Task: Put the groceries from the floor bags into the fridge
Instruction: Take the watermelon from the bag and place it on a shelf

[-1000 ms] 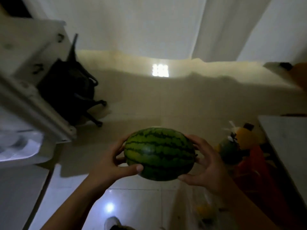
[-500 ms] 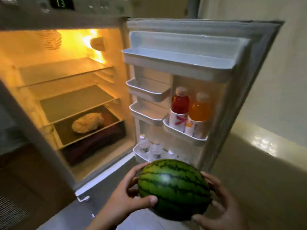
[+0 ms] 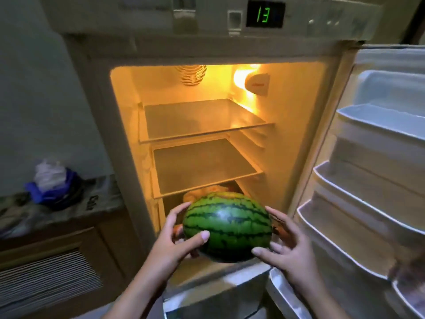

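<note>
Got the watermelon [image 3: 227, 227] between both my hands right in front of the open fridge [image 3: 299, 143], down low at the mouth of the bottom compartment. My left hand [image 3: 177, 238] is curled round its left side, thumb pressed across the front of the rind and the other fingers wrapped behind. My right hand [image 3: 285, 247] cups the right side, fingers spread and bent against the skin, thumb tucked under the lower front edge. So both are gripping it, nothing loose.

The melon's a smooth, slightly glossy ball, light green with dark jagged stripes. Inside, two flat glass shelves [image 3: 202, 118] sit under a warm orange light, and something pale and lumpy [image 3: 202, 192] lies on the level just behind the melon, can't tell what it is. The door [image 3: 379, 180] hangs open on my right, with white moulded plastic racks. A green "13" glows on the display [image 3: 264, 14] up top.

Compared with half a second ago, I've swung round to face the inside straight on, and the melon now sits in front of the lower shelf instead of by the door bottles, which are out of view.
</note>
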